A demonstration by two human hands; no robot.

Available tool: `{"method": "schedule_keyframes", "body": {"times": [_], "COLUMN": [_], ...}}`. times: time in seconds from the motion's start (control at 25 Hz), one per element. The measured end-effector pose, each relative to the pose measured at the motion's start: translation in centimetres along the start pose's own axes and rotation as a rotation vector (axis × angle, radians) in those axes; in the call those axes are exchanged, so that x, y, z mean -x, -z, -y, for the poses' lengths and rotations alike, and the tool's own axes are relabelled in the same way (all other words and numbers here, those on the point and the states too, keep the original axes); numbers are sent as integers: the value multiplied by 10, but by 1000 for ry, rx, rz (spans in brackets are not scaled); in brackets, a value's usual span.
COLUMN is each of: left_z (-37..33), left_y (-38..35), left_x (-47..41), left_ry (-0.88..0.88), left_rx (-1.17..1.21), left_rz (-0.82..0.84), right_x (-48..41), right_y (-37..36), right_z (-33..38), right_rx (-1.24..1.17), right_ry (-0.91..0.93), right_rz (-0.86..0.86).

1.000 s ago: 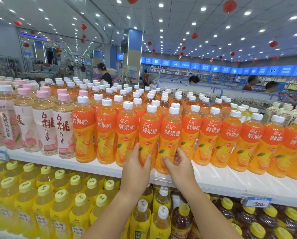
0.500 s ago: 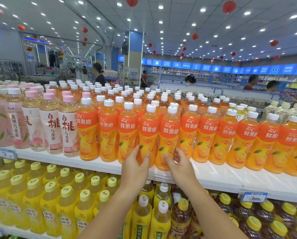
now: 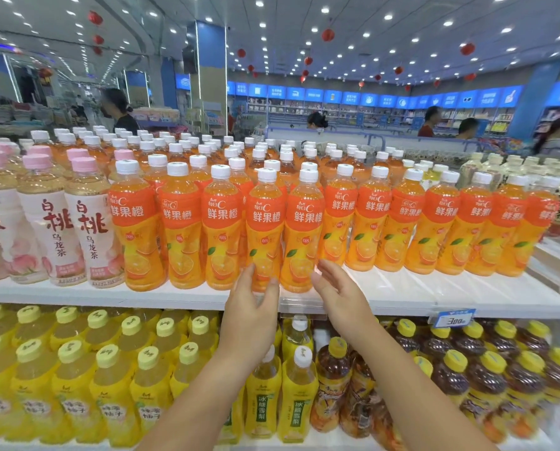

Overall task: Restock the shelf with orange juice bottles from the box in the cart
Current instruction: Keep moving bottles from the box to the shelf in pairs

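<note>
A long front row of orange juice bottles (image 3: 373,222) with white caps stands on the white upper shelf (image 3: 109,296), with several more rows behind. My left hand (image 3: 252,307) reaches up to one front bottle (image 3: 265,222); its thumb and straight fingertips touch the bottle's foot. My right hand (image 3: 340,294) hovers just right of the neighbouring bottle (image 3: 304,222), fingers relaxed and spread, holding nothing. The box and the cart are out of view.
Peach tea bottles (image 3: 57,222) with pink caps stand left of the juice. Yellow-capped drinks (image 3: 109,369) and dark tea bottles (image 3: 487,375) fill the lower shelf. A price tag (image 3: 452,319) hangs on the shelf edge. Shoppers (image 3: 119,109) move behind the display.
Both hands have loosened from the two front bottles. The right hand has come off its bottle and opened. The camera has moved closer to the shelf.
</note>
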State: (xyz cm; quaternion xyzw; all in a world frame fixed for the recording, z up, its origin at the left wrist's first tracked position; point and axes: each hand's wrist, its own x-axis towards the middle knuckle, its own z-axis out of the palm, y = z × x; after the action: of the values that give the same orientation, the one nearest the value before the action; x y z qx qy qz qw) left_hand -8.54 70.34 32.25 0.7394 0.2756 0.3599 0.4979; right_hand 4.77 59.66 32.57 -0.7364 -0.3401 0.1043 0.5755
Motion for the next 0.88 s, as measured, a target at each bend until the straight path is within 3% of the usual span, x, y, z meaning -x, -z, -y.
{"method": "schedule_keyframes", "body": {"times": [0.36,0.6,0.88], "left_z": [-10,-26,-58], "left_y": [-29,-95,-204], "left_x": [71,139,262], "left_ry": [-69,-81,49], "left_rx": [22,27,80], "left_rz": [293,560,911], "right_x": [93,195,352], "right_y": [42,129,249], "right_z": [-19,-48,-96], "right_rx": [3,8,-23], "right_ry": [-91,-187,-366], "right_rz": [-104,-242,-496]}}
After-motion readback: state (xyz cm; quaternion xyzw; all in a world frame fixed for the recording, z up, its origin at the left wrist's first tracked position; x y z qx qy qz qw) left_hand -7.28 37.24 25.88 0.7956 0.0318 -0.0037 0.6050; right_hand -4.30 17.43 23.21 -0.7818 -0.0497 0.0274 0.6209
